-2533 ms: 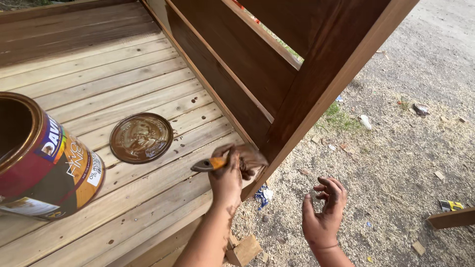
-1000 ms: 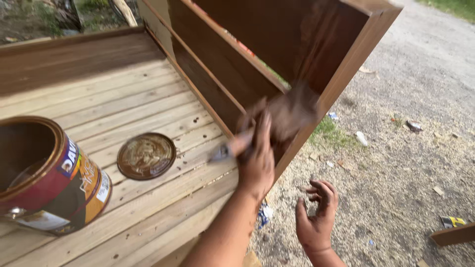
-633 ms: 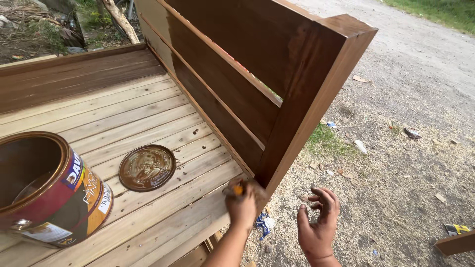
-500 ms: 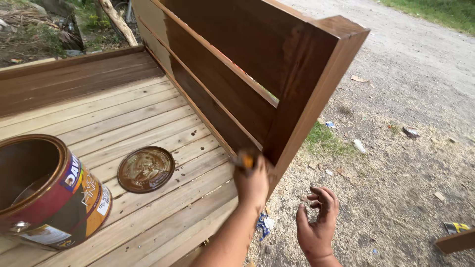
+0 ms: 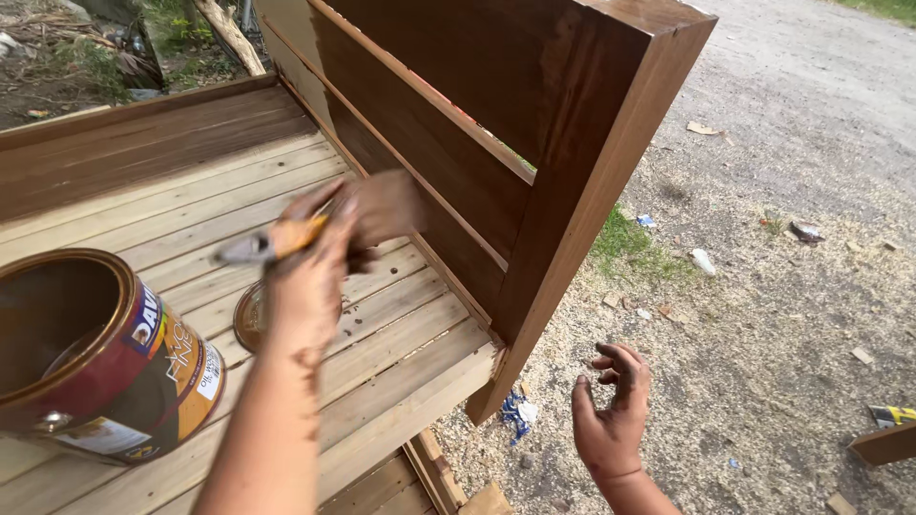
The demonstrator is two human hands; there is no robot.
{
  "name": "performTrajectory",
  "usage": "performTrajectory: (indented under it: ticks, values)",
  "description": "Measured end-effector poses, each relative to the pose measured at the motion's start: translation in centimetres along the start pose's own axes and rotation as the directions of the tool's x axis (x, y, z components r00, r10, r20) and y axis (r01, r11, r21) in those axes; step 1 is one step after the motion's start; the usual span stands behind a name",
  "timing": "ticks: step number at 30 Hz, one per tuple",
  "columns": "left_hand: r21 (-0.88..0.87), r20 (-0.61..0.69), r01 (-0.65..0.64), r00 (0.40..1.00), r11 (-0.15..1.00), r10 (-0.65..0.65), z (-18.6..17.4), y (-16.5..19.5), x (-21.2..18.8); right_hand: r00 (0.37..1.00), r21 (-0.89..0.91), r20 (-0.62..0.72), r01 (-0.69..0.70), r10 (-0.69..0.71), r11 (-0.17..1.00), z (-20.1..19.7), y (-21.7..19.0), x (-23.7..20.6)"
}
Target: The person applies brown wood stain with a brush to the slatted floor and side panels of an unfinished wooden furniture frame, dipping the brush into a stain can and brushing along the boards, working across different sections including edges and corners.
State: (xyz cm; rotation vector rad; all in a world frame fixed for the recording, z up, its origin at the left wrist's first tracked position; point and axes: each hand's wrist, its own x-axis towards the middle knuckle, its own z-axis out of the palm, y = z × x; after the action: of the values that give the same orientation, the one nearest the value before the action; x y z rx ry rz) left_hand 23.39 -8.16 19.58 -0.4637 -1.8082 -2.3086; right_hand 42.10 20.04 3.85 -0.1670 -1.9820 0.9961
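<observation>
My left hand (image 5: pixel 310 272) grips a paintbrush (image 5: pixel 286 236) with an orange handle and a metal band; its stained bristles (image 5: pixel 382 205) are blurred and lie against the lower slats of a dark brown stained wooden railing (image 5: pixel 496 124). The hand is over the pale deck boards, in front of the railing's corner post (image 5: pixel 582 219). My right hand (image 5: pixel 611 415) hangs empty over the gravel, fingers spread and smeared with stain, below and right of the post. An open can of stain (image 5: pixel 95 358) stands at the lower left.
The can's round lid (image 5: pixel 250 315) lies on the deck (image 5: pixel 191 200) behind my left arm. Far boards of the deck are stained dark. Gravel ground (image 5: pixel 782 286) with litter and sawdust lies to the right. Wood offcuts (image 5: pixel 887 443) lie at the edges.
My left hand has swung the brush up and left, from the foot of the corner post to the lower slats. The view has shifted slightly. My right hand has stayed put.
</observation>
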Motion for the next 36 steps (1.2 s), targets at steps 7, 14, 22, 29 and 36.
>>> performTrajectory:
  ticks: [7,14,22,29,36]
  values:
    - [0.405,-0.094,-0.030,0.993,0.914,0.074,-15.2,-14.5,3.2,0.989,0.133,0.144,-0.040,0.020,0.990,4.8,-0.6,-2.6]
    - [0.883,0.052,-0.105,0.991,0.458,0.127,-17.1,-17.3,1.1,0.938,0.176,0.310,-0.217,0.156,0.960,11.9,-3.8,-3.9]
    - [0.893,0.062,0.006,0.989,0.451,-0.137,-17.6,-9.9,-2.3,0.742,0.015,0.643,-0.260,0.190,0.965,18.7,-8.6,-3.8]
    - [0.760,0.418,-0.311,0.907,0.570,-0.062,-20.3,-10.0,-2.9,0.590,-0.111,0.780,-0.193,0.206,0.975,26.9,-10.0,-3.1]
    - [0.704,0.514,-0.362,0.854,0.610,-0.086,-20.1,-12.1,-2.4,0.667,-0.112,0.728,-0.112,0.158,0.987,29.8,-8.8,-4.3]
